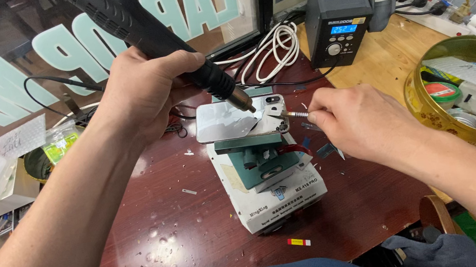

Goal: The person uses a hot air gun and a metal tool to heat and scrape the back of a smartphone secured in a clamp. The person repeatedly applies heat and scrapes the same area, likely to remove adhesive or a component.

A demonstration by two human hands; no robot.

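A glossy silver phone (238,117) is lying clamped in a green-jawed fixture (262,161) on the dark bench (160,243). Above it, the left hand (143,88) is gripping a black hot-air gun (154,35); right of it, the right hand (361,119) is pinching a thin metal tool (296,115). Lingering heat could crack the glass.

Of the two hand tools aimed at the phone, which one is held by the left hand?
The thick black hot-air handle, gripped by the left hand. The right hand holds a thin metal tool near the phone.
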